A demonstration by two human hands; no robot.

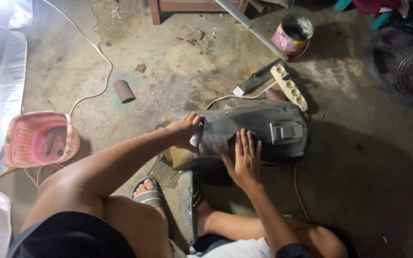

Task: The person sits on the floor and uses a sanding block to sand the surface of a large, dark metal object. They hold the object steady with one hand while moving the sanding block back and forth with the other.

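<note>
Fingers, left hand (186, 128): curled and pressed together on a small pale scrap, seemingly a piece of sandpaper (196, 139), held flat against the near-left end of the dark panel.
Fingers, right hand (244, 160): spread wide and laid flat, palm down, on the panel's near edge; nothing pinched.
Dark panel (259, 125): a curved black plastic body part, something like a vehicle fairing, lying on the floor right in front of the person, just beyond the sandalled feet. A grey rectangular recess sits toward its right end.
Long axis: runs left to right across the view; the left hand is at its left end, the right hand near its middle, both touching it.
Nearer hand: each is on the panel; the left one covers the worn, brownish end.
Surface: bare concrete floor (178, 71), stained, with grit and small chips.
Round about: a pink plastic basket (41, 138) to the left, a roll of sandpaper (124, 91) beyond it, a white power strip (290, 87) with its cable behind the panel, a paint tin (293, 35) farther back.
Room: dim, lit from the left, where a shiny silver sheet (1, 95) lies.
</note>
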